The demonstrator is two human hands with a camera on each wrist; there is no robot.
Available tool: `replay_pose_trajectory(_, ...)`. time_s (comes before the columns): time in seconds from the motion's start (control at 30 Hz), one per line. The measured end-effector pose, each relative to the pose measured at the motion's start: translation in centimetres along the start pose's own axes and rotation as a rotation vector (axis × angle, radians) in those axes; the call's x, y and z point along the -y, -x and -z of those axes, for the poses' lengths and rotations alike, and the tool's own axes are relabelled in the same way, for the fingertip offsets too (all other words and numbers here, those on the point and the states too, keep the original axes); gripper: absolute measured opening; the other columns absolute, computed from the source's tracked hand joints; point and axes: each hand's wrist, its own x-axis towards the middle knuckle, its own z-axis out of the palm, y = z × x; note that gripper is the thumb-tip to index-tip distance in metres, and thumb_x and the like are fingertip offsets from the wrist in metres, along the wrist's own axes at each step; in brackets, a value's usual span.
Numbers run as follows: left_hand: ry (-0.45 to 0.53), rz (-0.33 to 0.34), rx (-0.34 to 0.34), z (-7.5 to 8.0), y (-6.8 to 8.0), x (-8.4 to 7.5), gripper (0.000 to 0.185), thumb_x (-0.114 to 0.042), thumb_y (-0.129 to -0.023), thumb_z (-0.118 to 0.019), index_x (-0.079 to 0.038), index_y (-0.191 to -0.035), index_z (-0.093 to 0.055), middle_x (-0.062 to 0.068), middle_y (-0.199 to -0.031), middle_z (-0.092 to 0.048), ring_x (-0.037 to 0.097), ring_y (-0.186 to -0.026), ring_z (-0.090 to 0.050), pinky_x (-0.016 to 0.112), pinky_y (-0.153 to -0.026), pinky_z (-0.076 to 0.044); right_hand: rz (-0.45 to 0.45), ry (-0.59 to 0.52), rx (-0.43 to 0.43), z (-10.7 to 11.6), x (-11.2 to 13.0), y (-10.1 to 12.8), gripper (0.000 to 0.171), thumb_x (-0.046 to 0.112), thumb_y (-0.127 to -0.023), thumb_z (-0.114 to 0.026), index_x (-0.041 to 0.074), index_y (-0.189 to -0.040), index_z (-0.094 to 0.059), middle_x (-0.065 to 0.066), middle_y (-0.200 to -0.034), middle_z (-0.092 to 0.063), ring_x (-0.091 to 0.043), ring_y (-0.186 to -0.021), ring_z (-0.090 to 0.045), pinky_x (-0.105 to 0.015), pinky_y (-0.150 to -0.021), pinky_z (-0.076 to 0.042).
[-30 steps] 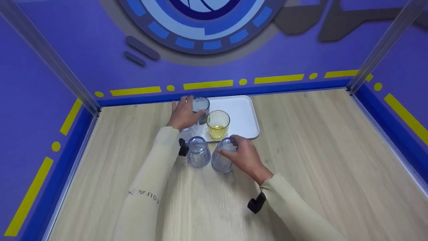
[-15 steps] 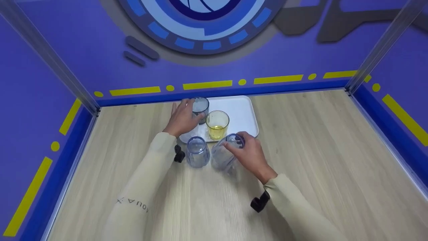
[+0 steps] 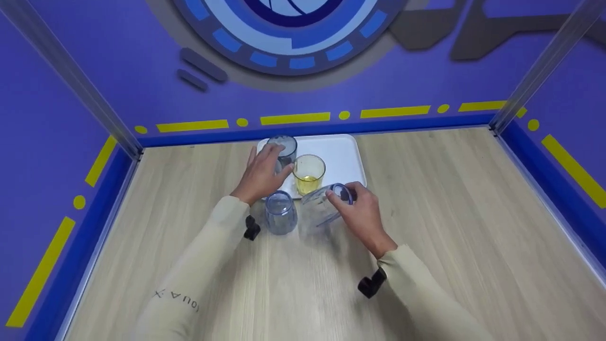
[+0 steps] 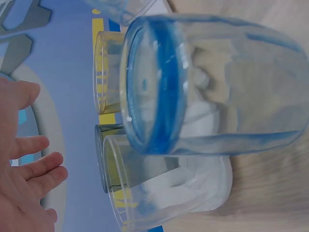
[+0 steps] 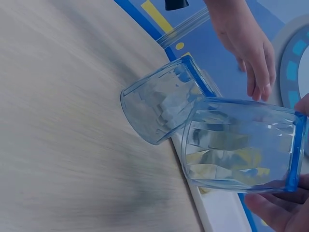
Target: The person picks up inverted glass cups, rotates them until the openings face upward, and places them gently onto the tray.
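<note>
Right hand (image 3: 365, 213) grips tilted blue glass (image 3: 323, 206) at near edge of white tray (image 3: 343, 161). Left hand (image 3: 261, 175), fingers loosely extended, hovers over tray's left side. Second blue glass (image 3: 281, 218) stands before tray.

A flat tabletop of pale, straight-grained wood (image 3: 450, 227) bore a white rectangular tray with rounded corners (image 3: 342, 161). Just in front of the tray, toward its left end, a see-through, blue-tinted tumbler (image 3: 281, 215) stood directly on the wood, its narrower, blue-ringed end up.
</note>
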Motion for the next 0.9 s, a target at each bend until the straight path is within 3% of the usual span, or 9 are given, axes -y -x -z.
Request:
replay_pose_trajectory(0.5,0.076,-0.049,-0.026,0.1,2.3,0.1,0.058,-0.048,-0.098,-0.049,-0.019,-0.147,-0.038,0.001,-0.152,-0.038,0.020,-0.145,-0.029,0.044,-0.124,-0.007,-0.002,-0.114,-0.034,0.2,0.8,-0.3,0.054,0.054,-0.085,-0.066,0.007,-0.111,-0.059,-0.006,-0.106,-0.061,-0.019,-0.098,-0.056,-0.030,-0.081,-0.049)
replay_pose_trajectory(0.67,0.117,-0.102,0.026,-0.1,2.9,-0.2,0.068,-0.061,-0.095,-0.044,-0.024,-0.150,-0.033,-0.002,-0.156,-0.032,0.019,-0.147,-0.026,0.046,-0.122,-0.016,-0.022,-0.152,-0.071,0.6,0.8,-0.6,0.048,0.050,-0.087,-0.066,0.008,-0.109,-0.059,-0.007,-0.104,-0.060,-0.018,-0.096,-0.055,-0.029,-0.078,-0.047)
replay_pose_trajectory(0.9,0.192,-0.099,0.073,-0.2,3.9,-0.1,0.083,-0.068,-0.081,-0.060,-0.032,-0.149,-0.032,-0.008,-0.156,-0.032,0.020,-0.143,-0.032,0.054,-0.114,-0.032,-0.020,-0.203,-0.071,0.4,1.2,-0.8,0.045,0.049,-0.089,-0.063,0.009,-0.109,-0.060,-0.006,-0.103,-0.060,-0.017,-0.094,-0.057,-0.023,-0.075,-0.049)
